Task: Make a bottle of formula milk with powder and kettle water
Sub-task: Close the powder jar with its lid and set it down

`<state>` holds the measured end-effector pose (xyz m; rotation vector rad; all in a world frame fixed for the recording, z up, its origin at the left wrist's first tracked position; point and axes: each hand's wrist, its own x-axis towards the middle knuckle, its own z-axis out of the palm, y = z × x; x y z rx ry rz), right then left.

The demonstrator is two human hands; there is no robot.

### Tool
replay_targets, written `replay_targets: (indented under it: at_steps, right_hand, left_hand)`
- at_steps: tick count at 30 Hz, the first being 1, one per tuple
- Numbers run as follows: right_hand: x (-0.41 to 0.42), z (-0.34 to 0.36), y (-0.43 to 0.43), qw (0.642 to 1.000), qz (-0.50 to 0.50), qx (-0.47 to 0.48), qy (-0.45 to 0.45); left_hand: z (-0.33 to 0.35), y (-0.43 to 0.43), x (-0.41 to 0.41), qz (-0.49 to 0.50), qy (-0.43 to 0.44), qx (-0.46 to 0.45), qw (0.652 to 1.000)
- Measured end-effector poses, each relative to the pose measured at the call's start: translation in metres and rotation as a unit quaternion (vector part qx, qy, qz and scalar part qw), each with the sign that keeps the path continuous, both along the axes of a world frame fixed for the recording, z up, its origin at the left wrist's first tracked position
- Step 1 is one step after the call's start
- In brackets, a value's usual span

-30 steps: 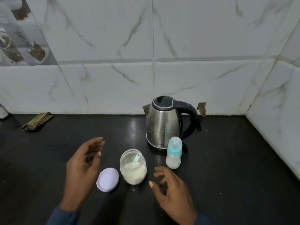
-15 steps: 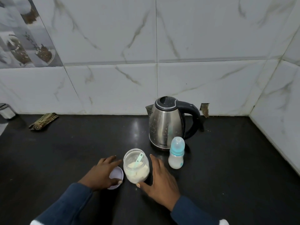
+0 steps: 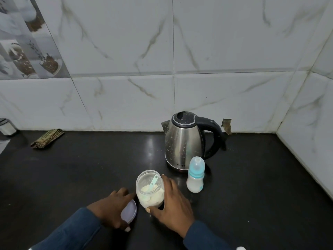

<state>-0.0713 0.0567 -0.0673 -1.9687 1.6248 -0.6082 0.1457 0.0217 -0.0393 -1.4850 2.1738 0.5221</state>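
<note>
An open clear powder jar [image 3: 150, 193] stands on the black counter [image 3: 81, 177], half full of pale powder, with a light green scoop [image 3: 153, 181] stuck in it. My right hand [image 3: 171, 202] wraps around the jar's right side. My left hand [image 3: 111, 210] grips the jar's lavender lid [image 3: 128, 212], tilted up off the counter just left of the jar. A capped baby bottle [image 3: 196, 175] with a teal collar holds milky liquid to the right. Behind it stands a steel kettle [image 3: 183, 143] with a black handle.
A folded greenish cloth [image 3: 47, 138] lies at the back left near the wall. A small white container [image 3: 6, 126] sits at the far left edge. Tiled walls close off the back and the right side [image 3: 306, 141].
Both hands came down from hovering. The left took hold of the lid and tilted it up; the right closed around the jar's side.
</note>
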Motion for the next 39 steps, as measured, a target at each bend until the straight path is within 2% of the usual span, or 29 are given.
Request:
replay_targets:
  at_steps: [4, 7, 10, 12, 16, 20, 23, 29, 39]
  right_hand:
    - [0.001, -0.001, -0.001, 1.0, -0.005, -0.003, 0.001]
    - [0.0, -0.001, -0.002, 1.0, -0.007, -0.001, -0.001]
    - [-0.001, -0.002, -0.003, 1.0, -0.005, 0.004, 0.0]
    - [-0.001, -0.002, -0.003, 1.0, -0.004, 0.008, -0.005]
    - [0.0, -0.001, -0.002, 1.0, -0.006, 0.015, -0.011]
    - [0.0, -0.001, 0.0, 1.0, -0.01, 0.007, -0.014]
    - [0.0, -0.003, 0.001, 1.0, -0.015, 0.003, -0.017]
    - [0.002, -0.005, 0.0, 0.999, -0.025, 0.003, -0.025]
    - [0.001, -0.01, 0.0, 0.999, -0.025, 0.001, -0.027]
  left_hand:
    - [0.01, -0.005, 0.004, 0.025, -0.009, -0.027, 0.999]
    - [0.036, -0.02, 0.013, 0.121, 0.055, -0.118, 0.984]
    - [0.061, -0.033, 0.012, 0.214, 0.187, -0.22, 0.933]
    - [0.069, -0.035, 0.003, 0.24, 0.268, -0.242, 0.901]
    - [0.068, -0.025, -0.031, 0.208, 0.443, -0.245, 0.837]
    - [0.05, -0.006, -0.058, 0.176, 0.539, -0.261, 0.781]
    - [0.031, 0.003, -0.063, 0.192, 0.579, -0.253, 0.751]
    - [0.015, 0.017, -0.064, 0.208, 0.591, -0.286, 0.725]
    - [-0.009, 0.034, -0.075, 0.232, 0.613, -0.241, 0.716]
